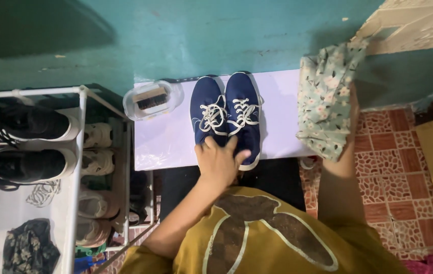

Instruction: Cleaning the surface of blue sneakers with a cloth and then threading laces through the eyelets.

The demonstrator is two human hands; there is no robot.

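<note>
My left hand (220, 161) rests on the heel end of a pair of navy blue sneakers (226, 115) with white laces. My fingers (229, 145) are spread over both heels at once, pressing down on the pair and not closed around either shoe, so the hand lies open on them. The two sneakers stand side by side, touching each other, toes toward the teal wall (216, 35), on a white tabletop (168, 139). They sit near the middle of it, with the heel of the right-hand shoe reaching the near edge.

My right arm reaches up past the right end of the table into a pale green floral cloth (327, 101). The cloth hangs over that corner and covers my right hand, so I cannot tell whether those fingers are apart or clenched on the fabric.

Just left of the sneakers, at the far left corner of the tabletop, sits a clear plastic container (153, 99) with a dark-bristled brush inside it. It is near the shoes but not touching them.

Further left stands a white shoe rack (80, 152). Two black sneakers with white soles (21, 144) lie on its top shelf, and pale shoes (94, 162) fill the shelves below. A loose white lace (43, 193) and a dark patterned cloth (28, 246) lie beside them. Red patterned floor tiles (399, 182) show on my right.
</note>
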